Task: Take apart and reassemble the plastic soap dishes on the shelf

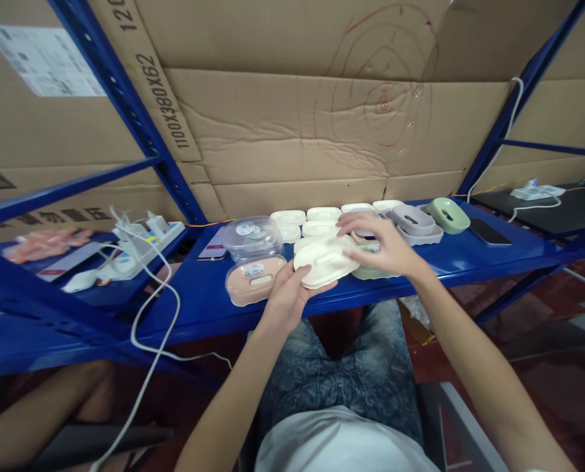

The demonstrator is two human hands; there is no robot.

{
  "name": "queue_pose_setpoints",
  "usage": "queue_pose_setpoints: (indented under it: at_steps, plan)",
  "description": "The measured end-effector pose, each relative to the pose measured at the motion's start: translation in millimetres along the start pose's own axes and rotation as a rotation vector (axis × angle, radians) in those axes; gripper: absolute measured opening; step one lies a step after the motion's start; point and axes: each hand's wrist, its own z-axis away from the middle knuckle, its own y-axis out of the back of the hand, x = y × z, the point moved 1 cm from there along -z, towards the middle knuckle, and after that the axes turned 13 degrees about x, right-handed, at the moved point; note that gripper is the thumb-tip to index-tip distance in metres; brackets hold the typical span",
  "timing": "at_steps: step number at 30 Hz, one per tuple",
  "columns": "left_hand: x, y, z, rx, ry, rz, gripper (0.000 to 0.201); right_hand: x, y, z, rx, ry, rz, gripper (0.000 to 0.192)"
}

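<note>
Left hand (288, 295) grips the cream soap-dish tray (324, 264) thumb-on-top, probably to steady it; right hand (384, 241) curls over its edge, can't tell if gripping.

Hands: two, left hand (288, 298) and right hand (383, 242). Held cream piece (326, 262): at least one. Cream trays (323, 214) along the back: at least four. Peach dish (242, 288): one. Rightmost green dish (448, 216): one. Phones (490, 231) on the worktop (518, 252): two. Stacked clear covers (253, 241): number indeterminable.

Soft light, stretched edges, slight blur
</note>
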Motion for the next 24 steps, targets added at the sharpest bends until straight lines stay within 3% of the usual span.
queue_pose_setpoints:
  at_steps: [2,3,7,10,14,18,21,24]
  plan:
    - [0.2,-2.9,1.1,0.017,0.002,-0.011,0.047,29.9,7.7,-20.5,0.106,-0.144,0.179,0.027]
    - [0.2,-3.8,1.7,0.016,0.000,-0.017,0.048,45.7,8.9,-28.5,0.089,-0.216,0.302,0.030]
    - [0.1,-4.2,4.4,-0.017,-0.040,0.000,0.053,97.9,2.1,-38.8,-0.140,-0.564,0.705,0.063]
    - [0.8,-3.0,6.1,-0.028,-0.076,0.021,0.055,115.9,-6.0,-30.8,-0.284,-0.695,0.824,0.084]
    - [3.0,-2.4,7.8,-0.030,-0.086,0.043,0.053,123.2,-7.5,-24.3,-0.265,-0.665,0.838,0.073]
    - [4.7,-3.7,7.6,-0.011,-0.048,0.089,0.052,112.1,6.0,-28.1,-0.046,-0.504,0.681,0.058]
    - [6.0,-5.7,6.4,-0.003,-0.002,0.125,0.046,77.0,18.7,-24.7,0.072,-0.258,0.368,0.052]
    - [7.5,-7.6,5.7,-0.003,0.080,0.142,0.038,24.4,22.7,-9.9,-0.030,-0.052,0.085,0.056]
